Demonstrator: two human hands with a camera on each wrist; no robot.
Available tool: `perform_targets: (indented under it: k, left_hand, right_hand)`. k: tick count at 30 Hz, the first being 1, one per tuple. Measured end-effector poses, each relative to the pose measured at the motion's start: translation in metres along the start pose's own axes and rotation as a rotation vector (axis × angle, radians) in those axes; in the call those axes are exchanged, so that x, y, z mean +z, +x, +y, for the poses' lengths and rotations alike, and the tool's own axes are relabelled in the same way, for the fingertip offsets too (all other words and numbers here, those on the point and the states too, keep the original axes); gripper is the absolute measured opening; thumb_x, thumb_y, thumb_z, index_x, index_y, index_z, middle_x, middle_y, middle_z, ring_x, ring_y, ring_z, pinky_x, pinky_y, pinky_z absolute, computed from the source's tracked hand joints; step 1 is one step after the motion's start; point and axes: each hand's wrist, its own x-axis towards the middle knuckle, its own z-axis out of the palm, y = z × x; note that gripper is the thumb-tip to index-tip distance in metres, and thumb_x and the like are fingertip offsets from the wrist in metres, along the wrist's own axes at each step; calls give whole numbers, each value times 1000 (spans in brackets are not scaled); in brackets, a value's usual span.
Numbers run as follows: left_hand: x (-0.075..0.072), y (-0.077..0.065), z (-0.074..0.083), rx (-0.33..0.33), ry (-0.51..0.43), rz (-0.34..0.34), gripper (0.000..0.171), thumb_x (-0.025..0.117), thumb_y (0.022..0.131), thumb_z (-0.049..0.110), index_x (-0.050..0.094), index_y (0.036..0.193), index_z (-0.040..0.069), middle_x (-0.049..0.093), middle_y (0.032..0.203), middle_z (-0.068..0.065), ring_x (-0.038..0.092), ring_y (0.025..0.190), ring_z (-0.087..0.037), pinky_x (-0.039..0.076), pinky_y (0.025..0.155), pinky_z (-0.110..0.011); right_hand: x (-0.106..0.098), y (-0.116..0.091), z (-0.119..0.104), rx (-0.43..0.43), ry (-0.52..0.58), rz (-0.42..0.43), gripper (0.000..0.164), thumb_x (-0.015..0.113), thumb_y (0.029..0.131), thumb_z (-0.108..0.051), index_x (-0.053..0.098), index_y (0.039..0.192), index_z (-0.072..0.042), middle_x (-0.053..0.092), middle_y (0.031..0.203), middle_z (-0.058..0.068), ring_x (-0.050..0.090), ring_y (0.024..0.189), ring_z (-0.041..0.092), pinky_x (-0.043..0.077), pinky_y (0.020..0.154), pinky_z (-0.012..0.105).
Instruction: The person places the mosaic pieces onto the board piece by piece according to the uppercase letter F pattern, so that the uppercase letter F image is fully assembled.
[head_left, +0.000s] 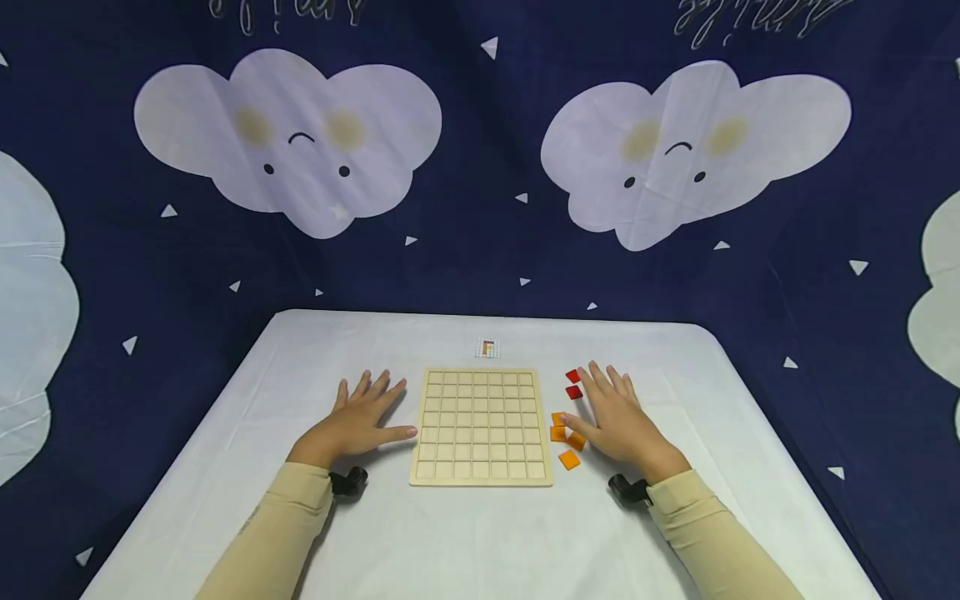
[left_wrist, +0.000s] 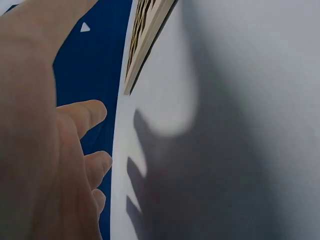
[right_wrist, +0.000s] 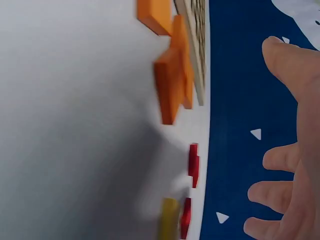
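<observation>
Head view, from left to right: the left hand [head_left: 358, 427] hangs over the white bench [head_left: 390, 542], fingers spread and holding nothing, its thumb tip close by the edge of a wooden grid board [head_left: 483, 427]. Just beyond the board lies a small printed card [head_left: 487, 347]. Off the board's right edge are orange tiles [head_left: 569, 460] and, farther out, red tiles [head_left: 573, 392]; the right wrist view adds a yellow tile [right_wrist: 168, 218]. Over these hovers the right hand [head_left: 621, 423], fingers also spread and gripping nothing. This looks like a pause before handling; lifting a tile would call for lowering that hand and pinching one by its edges. The bunched orange tiles could hinder a clean pinch, and the hand itself hides part of the group.
</observation>
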Motion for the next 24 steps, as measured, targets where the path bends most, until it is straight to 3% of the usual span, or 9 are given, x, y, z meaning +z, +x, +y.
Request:
perform_targets:
  k: [6,12,18,24]
  left_hand:
    - [11,3,11,36,-82,-20,103,62,92,75,30,168,14,16,172,-23,2,155,-51,-10,118,-71]
    - [16,6,17,40,-125,-11,100,61,94,73,29,169,15,15,172,-22,0,156,-49,-10,118,-70]
    - [25,10,16,58,-130,14,101,58,94,76,27,169,17,12,173,-19,-1,156,-47,-9,120,-67]
    - [32,9,17,102,-125,42,97,58,95,74,31,168,16,17,172,-17,3,158,-42,-5,122,-64]
  right_hand:
    - [6,1,0,0,36,-6,92,66,101,-56,33,161,6,25,167,28,18,152,53,7,124,63]
    - [11,14,3,19,53,-20,92,67,101,-54,33,161,6,28,165,30,21,151,53,9,124,63]
    - [18,33,7,12,71,31,78,73,101,-36,42,153,14,42,155,36,37,144,54,23,121,62]
    - [26,47,5,80,100,118,58,74,101,-25,56,140,14,59,139,34,57,127,49,44,110,60]
